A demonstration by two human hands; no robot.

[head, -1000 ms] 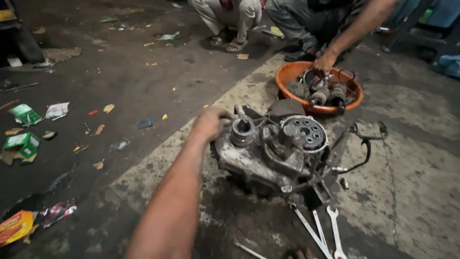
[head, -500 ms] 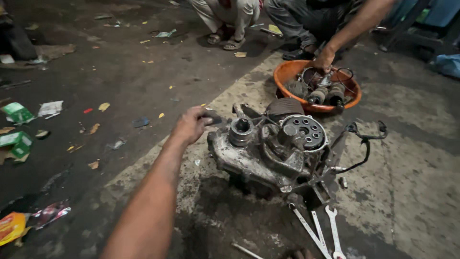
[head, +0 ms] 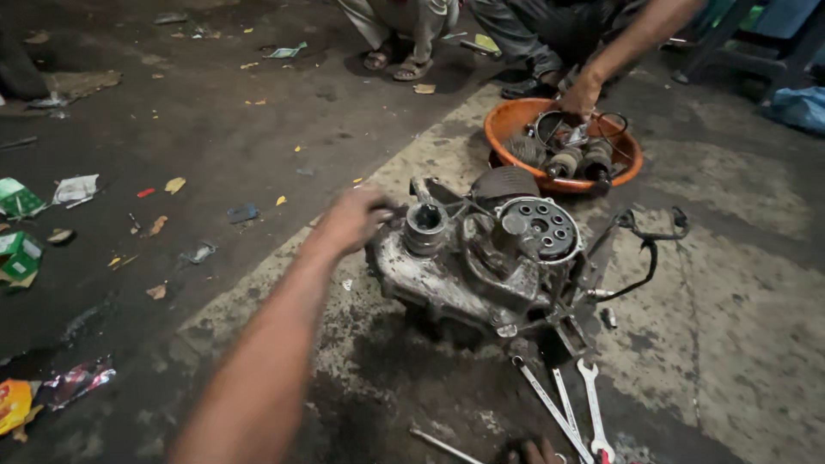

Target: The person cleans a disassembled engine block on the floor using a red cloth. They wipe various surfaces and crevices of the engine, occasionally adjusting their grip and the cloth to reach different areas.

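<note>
head-worn view, looking steeply down, near, over oily floor [head: 756,344]

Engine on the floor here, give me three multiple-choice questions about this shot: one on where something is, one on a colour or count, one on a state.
1. Where do the wrenches lie?
A. In the basin
B. On the floor in front of the engine
C. On top of the engine

2. What colour is the basin that holds parts?
A. Orange
B. Blue
C. White

3. What is the left hand doing?
A. Holding a wrench
B. Hanging free above the floor
C. Resting on the engine's left end

Answers:
1 B, they lie on the stained concrete on the near side of the engine.
2 A, its rim is orange.
3 C, the hand lies against the casing there and holds no tool. The right hand shows only fingertips at the bottom edge.
</note>
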